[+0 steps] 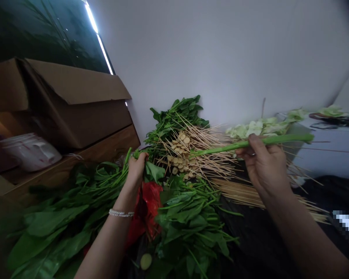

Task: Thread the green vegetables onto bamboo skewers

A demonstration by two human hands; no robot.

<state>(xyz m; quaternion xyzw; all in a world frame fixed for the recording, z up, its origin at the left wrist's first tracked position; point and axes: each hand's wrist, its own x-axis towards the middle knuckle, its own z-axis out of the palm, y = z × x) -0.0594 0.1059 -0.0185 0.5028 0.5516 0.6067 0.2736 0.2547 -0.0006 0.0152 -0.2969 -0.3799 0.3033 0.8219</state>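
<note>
My right hand [267, 164] is closed around a long, thick green stalk [227, 146], held nearly level in front of the wall. On the left, my left hand [137, 166], with a beaded bracelet above it, pinches a green leaf [154, 171] that hangs by its fingers. Large loose leafy greens [61, 217] lie below and left of that hand. Another pile of leafy greens [192, 221] lies between my forearms, beside a red plastic bag [151, 205]. Beyond my hands are skewers with pale round slices [180, 145] on their ends.
Bare wooden skewers [238, 190] lie under my right hand. Skewered greens [177, 116] and pale cabbage-like leaves [258, 127] rest along the wall. An open cardboard box [84, 116] and a whitish plastic tub [31, 152] stand at left. One slice [145, 261] lies near the front.
</note>
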